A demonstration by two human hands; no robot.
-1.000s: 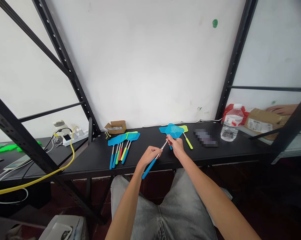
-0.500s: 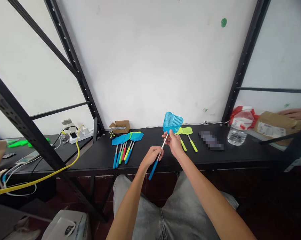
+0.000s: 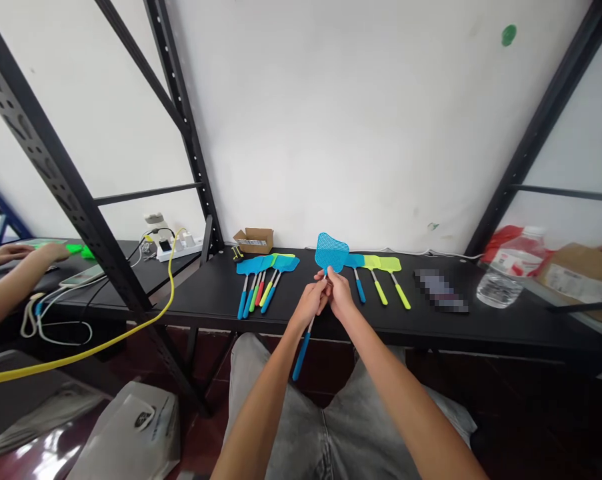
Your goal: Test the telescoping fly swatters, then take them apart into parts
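Both my hands are on a blue fly swatter (image 3: 331,253) held over the front of the black table, mesh head up and blue handle down past the table edge. My left hand (image 3: 311,300) is closed round its metal rod. Touching it, my right hand (image 3: 339,291) pinches the rod just under the head. To the left, several fly swatters (image 3: 265,287) with blue, green, red and yellow handles lie fanned out and overlapping. On the right lie a blue fly swatter (image 3: 359,283) and two yellow-green fly swatters (image 3: 381,287), heads toward the wall.
A small open carton (image 3: 254,241) and a black-yellow clip (image 3: 237,254) sit at the back left. Farther right are a blurred dark object (image 3: 441,291), a water bottle (image 3: 505,273) and a parcel (image 3: 583,273). A yellow cable (image 3: 131,332) crosses the left, near another person's hands (image 3: 51,252).
My left hand has slid up the rod to meet my right hand. The held swatter stands slightly lower, and a blue swatter beside the yellow-green ones has come into view. My view has shifted.
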